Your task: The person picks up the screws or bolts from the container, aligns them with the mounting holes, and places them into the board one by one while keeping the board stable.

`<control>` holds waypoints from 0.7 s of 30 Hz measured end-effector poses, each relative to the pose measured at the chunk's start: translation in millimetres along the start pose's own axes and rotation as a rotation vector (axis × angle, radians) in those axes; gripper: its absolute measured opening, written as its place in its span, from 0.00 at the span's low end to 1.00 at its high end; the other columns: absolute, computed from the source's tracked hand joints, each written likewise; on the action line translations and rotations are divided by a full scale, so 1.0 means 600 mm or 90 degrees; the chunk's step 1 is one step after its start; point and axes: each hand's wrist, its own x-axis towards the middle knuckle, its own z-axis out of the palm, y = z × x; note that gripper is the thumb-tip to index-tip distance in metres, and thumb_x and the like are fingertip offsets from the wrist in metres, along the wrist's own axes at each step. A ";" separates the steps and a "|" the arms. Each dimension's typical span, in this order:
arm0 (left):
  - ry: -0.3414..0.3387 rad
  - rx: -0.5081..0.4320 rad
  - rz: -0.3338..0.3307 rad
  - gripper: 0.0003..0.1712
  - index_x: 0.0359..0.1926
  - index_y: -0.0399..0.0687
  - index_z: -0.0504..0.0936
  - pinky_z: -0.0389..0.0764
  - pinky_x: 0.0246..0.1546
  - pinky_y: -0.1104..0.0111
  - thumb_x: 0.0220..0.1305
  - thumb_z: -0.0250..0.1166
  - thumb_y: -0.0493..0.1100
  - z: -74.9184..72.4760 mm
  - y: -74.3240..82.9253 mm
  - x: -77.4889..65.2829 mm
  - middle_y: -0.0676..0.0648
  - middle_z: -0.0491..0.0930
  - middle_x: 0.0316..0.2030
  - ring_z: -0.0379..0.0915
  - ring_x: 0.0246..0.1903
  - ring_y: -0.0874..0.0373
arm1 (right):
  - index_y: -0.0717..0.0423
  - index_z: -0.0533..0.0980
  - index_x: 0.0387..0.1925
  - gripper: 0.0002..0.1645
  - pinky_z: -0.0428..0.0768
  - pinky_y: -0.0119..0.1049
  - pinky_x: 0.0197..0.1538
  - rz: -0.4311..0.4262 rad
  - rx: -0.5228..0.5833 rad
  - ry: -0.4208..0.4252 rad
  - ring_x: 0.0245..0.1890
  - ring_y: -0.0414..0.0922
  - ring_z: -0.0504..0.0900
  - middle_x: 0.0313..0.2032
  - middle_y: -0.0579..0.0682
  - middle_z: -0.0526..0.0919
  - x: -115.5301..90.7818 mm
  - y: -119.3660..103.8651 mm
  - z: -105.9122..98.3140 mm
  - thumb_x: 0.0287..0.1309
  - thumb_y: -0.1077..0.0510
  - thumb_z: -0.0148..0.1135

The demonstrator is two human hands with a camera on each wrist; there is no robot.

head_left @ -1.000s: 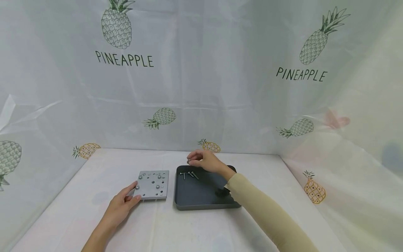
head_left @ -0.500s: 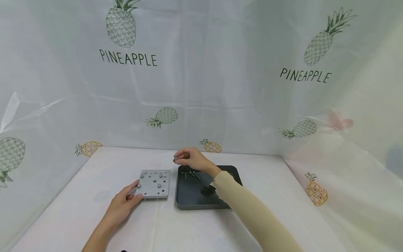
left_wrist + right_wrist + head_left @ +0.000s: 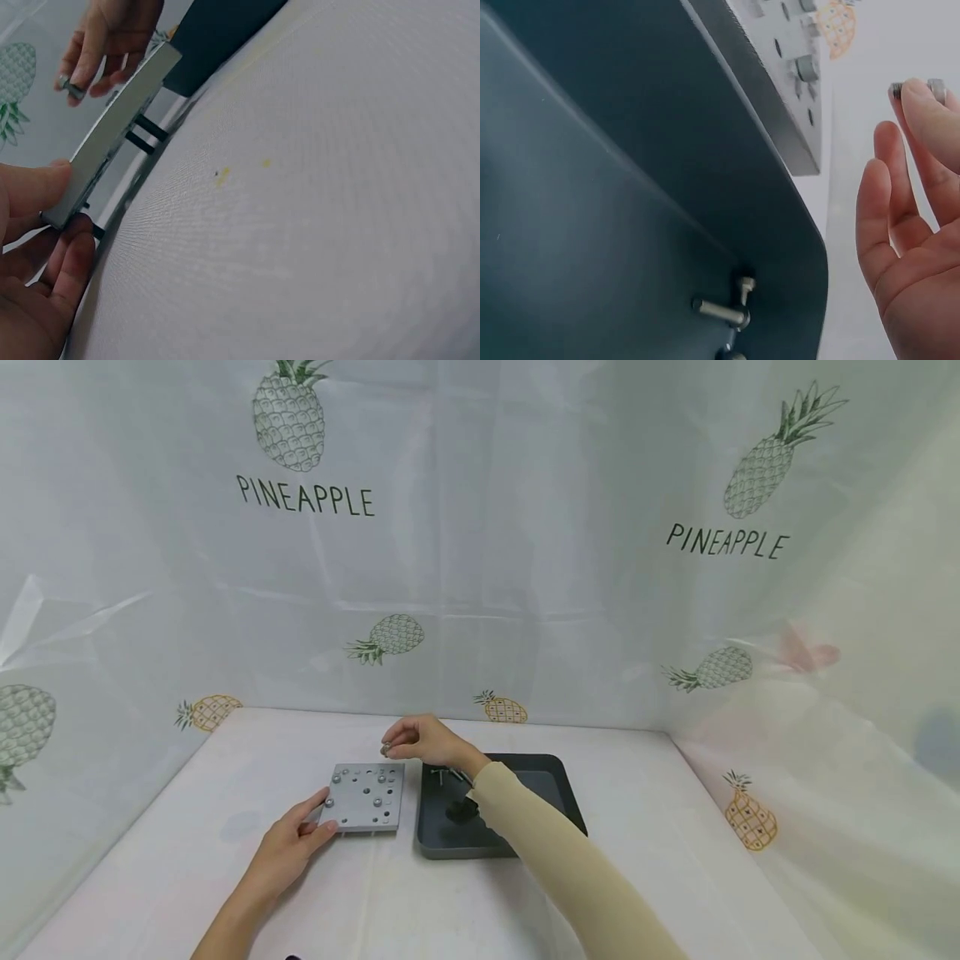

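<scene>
My left hand (image 3: 283,853) grips the lower left corner of a square silver metal plate (image 3: 352,810). In the left wrist view its thumb (image 3: 37,187) lies against the plate's edge and the fingers reach underneath. The plate is drilled with holes, and several bolts (image 3: 377,802) stand in it. Dark shanks (image 3: 150,129) stick out below, between plate and cloth. Thumb and forefinger of my right hand (image 3: 429,742) pinch a short bolt (image 3: 937,90), its threaded end showing past the thumb. That hand is in the air just beyond the plate's far right edge.
A dark grey tray (image 3: 457,853) stands right of the plate, under my right forearm. Loose bolts (image 3: 720,313) lie in its far left corner. White cloth (image 3: 420,910) covers the table, and a pineapple-print curtain (image 3: 517,568) hangs behind.
My right hand has moved left with the bolt, from over the tray's far edge to beyond the plate. The left hand keeps its grip on the plate.
</scene>
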 end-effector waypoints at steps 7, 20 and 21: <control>0.000 -0.008 0.008 0.44 0.84 0.52 0.58 0.71 0.65 0.43 0.77 0.65 0.56 0.000 0.000 0.000 0.33 0.65 0.76 0.71 0.62 0.43 | 0.55 0.85 0.52 0.12 0.80 0.30 0.54 -0.001 -0.032 -0.025 0.45 0.36 0.87 0.44 0.43 0.92 0.020 0.004 0.016 0.68 0.61 0.72; -0.003 -0.001 0.011 0.44 0.84 0.52 0.58 0.71 0.64 0.43 0.77 0.65 0.56 0.000 -0.003 0.002 0.31 0.63 0.77 0.71 0.63 0.42 | 0.53 0.86 0.49 0.10 0.81 0.27 0.49 -0.017 -0.056 -0.040 0.40 0.34 0.87 0.42 0.42 0.92 0.045 0.013 0.042 0.68 0.62 0.72; -0.004 -0.002 0.010 0.44 0.84 0.52 0.58 0.71 0.65 0.42 0.77 0.65 0.57 -0.001 -0.002 0.002 0.31 0.62 0.77 0.71 0.64 0.41 | 0.53 0.86 0.49 0.09 0.81 0.27 0.49 -0.015 -0.058 -0.038 0.40 0.34 0.87 0.41 0.41 0.92 0.046 0.014 0.043 0.68 0.62 0.72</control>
